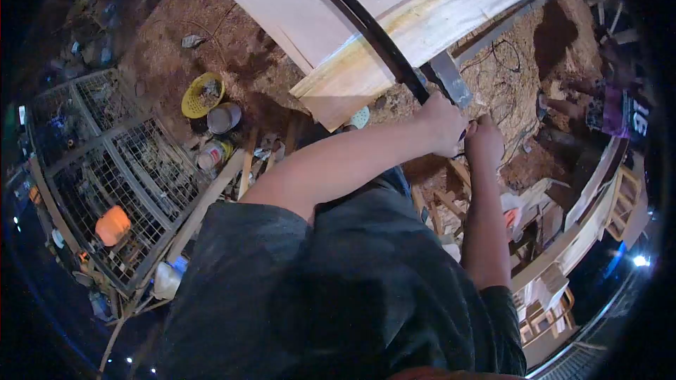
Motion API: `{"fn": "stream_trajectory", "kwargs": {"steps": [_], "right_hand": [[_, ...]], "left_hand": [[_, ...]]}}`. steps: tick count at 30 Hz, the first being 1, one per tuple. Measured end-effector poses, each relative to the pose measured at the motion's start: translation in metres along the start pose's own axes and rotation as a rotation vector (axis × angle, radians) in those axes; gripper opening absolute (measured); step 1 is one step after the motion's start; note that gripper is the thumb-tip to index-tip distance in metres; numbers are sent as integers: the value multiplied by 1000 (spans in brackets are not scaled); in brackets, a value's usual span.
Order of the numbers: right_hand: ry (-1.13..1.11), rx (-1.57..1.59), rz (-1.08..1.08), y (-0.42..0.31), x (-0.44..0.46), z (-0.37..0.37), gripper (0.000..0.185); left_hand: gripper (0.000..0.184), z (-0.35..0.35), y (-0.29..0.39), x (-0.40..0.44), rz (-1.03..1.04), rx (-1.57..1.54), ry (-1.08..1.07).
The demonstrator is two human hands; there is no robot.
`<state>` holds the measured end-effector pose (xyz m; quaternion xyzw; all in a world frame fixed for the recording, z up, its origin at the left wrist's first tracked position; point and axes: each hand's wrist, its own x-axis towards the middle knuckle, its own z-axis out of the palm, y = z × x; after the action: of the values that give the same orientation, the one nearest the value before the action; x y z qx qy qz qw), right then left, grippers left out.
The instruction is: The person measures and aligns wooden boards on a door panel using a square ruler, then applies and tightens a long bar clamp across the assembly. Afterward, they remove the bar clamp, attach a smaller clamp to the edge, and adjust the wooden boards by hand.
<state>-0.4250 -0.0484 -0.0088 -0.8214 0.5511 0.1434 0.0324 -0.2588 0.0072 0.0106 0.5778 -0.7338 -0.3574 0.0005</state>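
Observation:
A long black bar (366, 24) runs from the top edge down across a pale wooden plank (422, 21). My left hand (441, 124) is wrapped round the bar's lower end. Just to its right, my right hand (485, 142) is closed, its fingers almost touching the left hand. A small dark thing shows between the two hands, too small to name. A grey metal piece (449, 79) lies directly above my hands, under the plank's edge.
Left: a yellow basket (203, 96), a bucket (223, 119), a metal grid (134, 176) and an orange container (113, 226). Sawdust (493, 84) and scrap wood cover the ground. At right, another person (609, 111) in purple stands beyond it, near a wooden frame (622, 200).

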Motion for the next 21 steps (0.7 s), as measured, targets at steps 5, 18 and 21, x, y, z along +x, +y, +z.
{"fn": "stream_trajectory", "kwargs": {"steps": [5,18,21], "right_hand": [[144,148,158,-4,-1,5,23],[57,90,235,11,17,19,30],[-11,87,249,19,40,30,32]], "left_hand": [[31,-5,0,0,39,47,-2],[25,17,-1,5,78,-43,148],[20,27,-5,18,51,-71,180]]}}
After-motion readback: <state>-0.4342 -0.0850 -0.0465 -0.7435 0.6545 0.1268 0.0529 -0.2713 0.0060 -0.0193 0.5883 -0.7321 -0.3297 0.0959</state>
